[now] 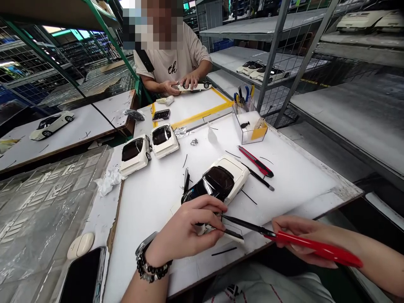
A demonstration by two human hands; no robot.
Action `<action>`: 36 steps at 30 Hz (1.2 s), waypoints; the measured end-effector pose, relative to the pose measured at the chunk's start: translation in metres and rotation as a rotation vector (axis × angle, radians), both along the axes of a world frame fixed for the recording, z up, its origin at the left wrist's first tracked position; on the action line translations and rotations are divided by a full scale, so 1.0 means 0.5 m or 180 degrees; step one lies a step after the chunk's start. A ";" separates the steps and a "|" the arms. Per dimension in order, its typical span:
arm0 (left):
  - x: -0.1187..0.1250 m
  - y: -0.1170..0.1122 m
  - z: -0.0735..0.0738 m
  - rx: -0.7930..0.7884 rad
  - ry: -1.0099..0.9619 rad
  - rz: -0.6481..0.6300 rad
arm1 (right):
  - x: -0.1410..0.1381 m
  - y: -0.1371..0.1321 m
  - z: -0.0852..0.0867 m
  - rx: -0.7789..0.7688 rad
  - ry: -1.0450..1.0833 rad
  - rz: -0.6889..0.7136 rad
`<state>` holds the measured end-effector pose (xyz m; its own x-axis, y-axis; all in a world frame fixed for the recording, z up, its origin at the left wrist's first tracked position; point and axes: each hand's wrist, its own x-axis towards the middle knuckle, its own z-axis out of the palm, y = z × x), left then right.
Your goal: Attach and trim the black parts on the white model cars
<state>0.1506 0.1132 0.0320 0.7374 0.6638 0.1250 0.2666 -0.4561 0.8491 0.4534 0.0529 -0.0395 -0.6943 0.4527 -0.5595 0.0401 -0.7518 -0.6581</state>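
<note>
A white model car (217, 179) with a dark roof and windows lies tilted on the white foam-covered table, its doors standing open. At its near side, my left hand (195, 223) pinches the edge of the open door (234, 234). Red-handled long-nose pliers (315, 246) rest in the closed fingers of my right hand (303, 235). Their thin dark jaws reach to the door opening, beside my left fingertips. What the tips touch is too small to make out.
Two more white model cars (164, 141) stand at the back left. A red utility knife (255, 161) lies beyond the car, near a clear tool box (251, 126). Across the table a person (176, 63) handles another model car. A phone (83, 275) and plastic trays (41, 210) are at left.
</note>
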 end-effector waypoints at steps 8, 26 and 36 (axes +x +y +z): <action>0.000 0.002 -0.003 -0.0046 0.0000 0.0043 | 0.009 0.016 -0.011 -0.0012 0.0486 0.0177; 0.001 0.004 0.001 -0.0032 -0.0013 0.0042 | -0.003 0.015 0.016 -0.0021 0.0265 0.0059; -0.004 0.001 -0.002 -0.0359 0.0013 -0.0095 | 0.036 -0.004 0.037 0.0389 -0.0348 0.0093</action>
